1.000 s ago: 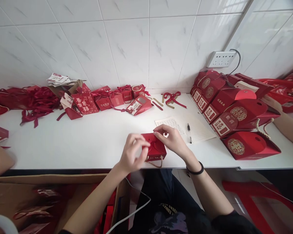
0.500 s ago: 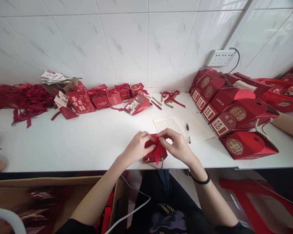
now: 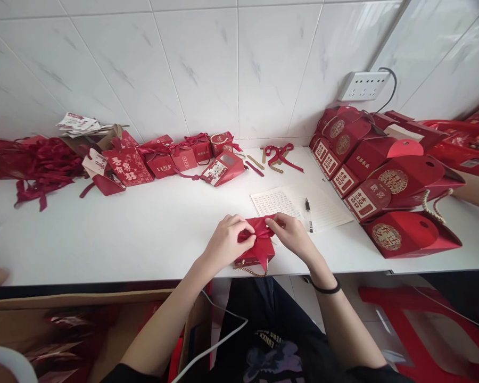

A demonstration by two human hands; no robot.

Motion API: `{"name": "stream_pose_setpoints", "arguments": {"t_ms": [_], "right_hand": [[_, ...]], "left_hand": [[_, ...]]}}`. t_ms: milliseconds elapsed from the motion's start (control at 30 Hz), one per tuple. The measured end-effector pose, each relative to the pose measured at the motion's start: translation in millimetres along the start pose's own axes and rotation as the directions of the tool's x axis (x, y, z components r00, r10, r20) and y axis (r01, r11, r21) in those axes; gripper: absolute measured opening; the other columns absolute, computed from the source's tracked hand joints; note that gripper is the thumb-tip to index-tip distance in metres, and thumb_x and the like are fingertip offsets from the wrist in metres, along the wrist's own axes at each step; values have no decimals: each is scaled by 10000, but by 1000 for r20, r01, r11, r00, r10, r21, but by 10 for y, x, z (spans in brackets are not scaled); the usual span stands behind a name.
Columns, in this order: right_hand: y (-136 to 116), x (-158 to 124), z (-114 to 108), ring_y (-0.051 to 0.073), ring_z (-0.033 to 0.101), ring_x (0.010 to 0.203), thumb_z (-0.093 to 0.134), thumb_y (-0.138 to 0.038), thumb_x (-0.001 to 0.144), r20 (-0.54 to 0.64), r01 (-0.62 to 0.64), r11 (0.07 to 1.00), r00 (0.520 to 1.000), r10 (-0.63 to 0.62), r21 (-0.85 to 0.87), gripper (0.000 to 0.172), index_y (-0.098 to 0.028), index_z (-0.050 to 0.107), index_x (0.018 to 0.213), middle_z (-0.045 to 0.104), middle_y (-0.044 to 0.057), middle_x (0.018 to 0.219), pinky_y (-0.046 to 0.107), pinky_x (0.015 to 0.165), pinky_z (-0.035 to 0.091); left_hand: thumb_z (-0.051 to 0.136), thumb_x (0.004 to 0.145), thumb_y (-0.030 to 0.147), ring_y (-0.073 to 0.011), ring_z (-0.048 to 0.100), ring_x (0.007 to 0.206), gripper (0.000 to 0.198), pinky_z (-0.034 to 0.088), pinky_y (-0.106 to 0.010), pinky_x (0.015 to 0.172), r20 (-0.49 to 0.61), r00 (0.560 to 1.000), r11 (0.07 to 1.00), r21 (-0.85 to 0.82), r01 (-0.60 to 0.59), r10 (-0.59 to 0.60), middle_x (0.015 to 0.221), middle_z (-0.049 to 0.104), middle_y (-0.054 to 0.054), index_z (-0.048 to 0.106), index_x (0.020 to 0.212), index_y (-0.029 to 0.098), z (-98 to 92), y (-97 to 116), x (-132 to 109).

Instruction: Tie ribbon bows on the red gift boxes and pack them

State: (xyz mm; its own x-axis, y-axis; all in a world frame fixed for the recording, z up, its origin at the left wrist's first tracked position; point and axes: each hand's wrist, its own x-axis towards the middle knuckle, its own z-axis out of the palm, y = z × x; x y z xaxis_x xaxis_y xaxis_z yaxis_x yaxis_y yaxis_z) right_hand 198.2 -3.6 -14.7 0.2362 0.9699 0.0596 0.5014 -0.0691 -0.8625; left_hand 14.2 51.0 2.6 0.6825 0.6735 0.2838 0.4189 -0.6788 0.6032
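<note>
Nearest, at eight o'clock from the small red box (image 3: 246, 259), a carton (image 3: 83, 299) stood below the table edge. The box itself sat at the near edge of the white table (image 3: 143, 229), presumably to keep it within easy reach, with its cord handle (image 3: 256, 273) trailing at six o'clock, away from the red ribbon (image 3: 263, 249) across its top.

At nine o'clock the left hand (image 3: 228, 239) was nearly closed, thumb and forefinger pinching the ribbon. At two o'clock the right hand (image 3: 290, 233) had its thumb and forefinger on the ribbon's other side, the remaining fingers loosely curled; how tight that grip was could not be told. The opposed hold seemed meant to spread the ribbon evenly.

Farther off, a pen (image 3: 308, 214) lay on lined paper (image 3: 330, 211) at two o'clock. Larger red boxes (image 3: 383, 183) stood packed together between two and three, perhaps to save room. Farthest, small boxes (image 3: 163, 166) lined the wall around ten and eleven.
</note>
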Motion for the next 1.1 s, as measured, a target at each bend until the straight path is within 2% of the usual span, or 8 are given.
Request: {"name": "stream_pose_setpoints", "arguments": {"t_ms": [267,367,467,600,900,1000,1067,1100], "right_hand": [[105,-112,49,132,467,585,510,-386,803,63,-112,933,993,96,341,270,-181,499,629,509,-6,607,257,539,378],[102,-136,72,133,466,605,522,-382,790,-4,-90,921,995,98,380,261,-186,492,620,499,-13,609,264,582,386],[132,-125,70,137,474,615,523,-386,782,-133,-69,921,983,129,382,262,-186,496,614,502,-13,602,269,607,390],[256,-97,-68,132,468,591,542,-359,764,-326,-40,910,926,189,413,238,-184,500,606,498,-15,586,267,596,391],[416,-204,-522,108,429,537,545,-280,737,-644,68,894,718,265,444,196,-198,449,586,435,-42,560,255,558,379],[414,-232,-583,109,439,538,558,-283,727,-665,72,896,697,268,438,197,-201,442,591,423,-47,565,258,561,396],[410,-259,-620,112,454,547,560,-292,722,-649,53,897,710,275,438,192,-199,454,592,427,-46,562,262,571,405],[408,-277,-639,113,458,549,562,-297,718,-636,46,893,718,282,448,192,-198,458,590,426,-47,558,263,576,407]], "left_hand": [[588,810,182,-187,525,861,46,490,-343,768,2,999,993,114,31,-32,878,589,-28,588,764,178,15,36,2],[580,812,168,-186,520,863,55,485,-342,780,4,999,992,121,32,-33,870,591,-27,584,757,176,22,46,0],[573,815,164,-181,514,856,63,481,-343,789,15,999,993,114,28,-30,866,589,-25,586,755,177,24,43,-4],[566,817,174,-181,509,851,68,480,-346,779,12,999,995,89,34,-35,867,587,-23,585,753,186,23,29,-15],[550,804,148,-183,507,851,92,476,-351,794,15,999,997,69,35,-36,850,582,-23,570,723,187,40,38,-1],[532,813,155,-184,517,858,97,478,-352,795,-6,999,998,43,35,-35,852,582,-26,574,731,187,33,34,-11],[530,816,174,-191,527,914,75,472,-367,835,-13,1000,1000,11,5,-5,925,583,-40,599,841,191,-3,43,-40],[545,806,185,-199,524,963,140,458,-383,873,5,1000,1000,1,-31,31,991,578,-50,605,932,197,-28,51,-60]]}}
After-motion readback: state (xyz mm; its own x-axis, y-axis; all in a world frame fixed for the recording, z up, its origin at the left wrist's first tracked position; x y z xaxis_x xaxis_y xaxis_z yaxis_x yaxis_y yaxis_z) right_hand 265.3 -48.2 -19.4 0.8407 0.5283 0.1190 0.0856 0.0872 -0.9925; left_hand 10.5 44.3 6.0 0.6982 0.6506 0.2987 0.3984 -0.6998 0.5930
